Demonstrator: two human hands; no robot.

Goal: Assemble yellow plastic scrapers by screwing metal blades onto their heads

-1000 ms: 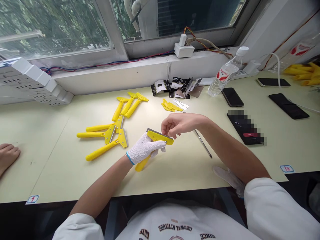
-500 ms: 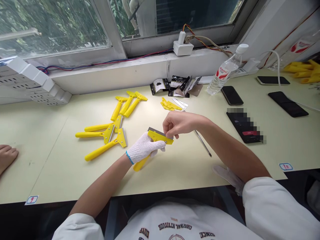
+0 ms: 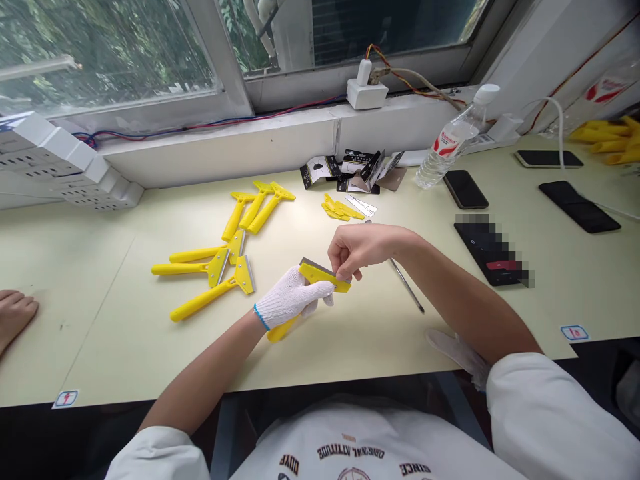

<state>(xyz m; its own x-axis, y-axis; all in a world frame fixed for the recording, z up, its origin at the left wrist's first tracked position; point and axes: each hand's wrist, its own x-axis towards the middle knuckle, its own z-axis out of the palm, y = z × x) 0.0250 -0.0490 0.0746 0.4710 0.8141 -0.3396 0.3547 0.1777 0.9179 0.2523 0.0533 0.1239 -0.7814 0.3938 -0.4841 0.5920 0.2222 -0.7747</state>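
Observation:
My left hand [image 3: 293,295], in a white knitted glove with a blue cuff, is wrapped round a yellow scraper [image 3: 324,275]. The scraper's handle points down toward me, and a grey blade strip runs along the far edge of its head. My bare right hand [image 3: 357,250] is closed, with thumb and fingertips at the right end of that head; what they pinch is hidden. A thin metal screwdriver [image 3: 407,287] lies on the table, partly behind my right forearm. To the left rest several yellow scrapers with metal blades [image 3: 215,297].
Other yellow scraper handles [image 3: 260,207], yellow plastic pieces [image 3: 340,208], white strips [image 3: 361,205] and black cards [image 3: 357,170] lie farther back. A water bottle [image 3: 450,143] and several phones [image 3: 490,257] stand or lie right. A white glove [image 3: 457,350] hangs at the front edge. Another person's hand [image 3: 17,317] rests left.
The scraper head and my two hands have shifted very slightly right. My right fingers remain closed at the head's right end; the grip of my left hand is unchanged.

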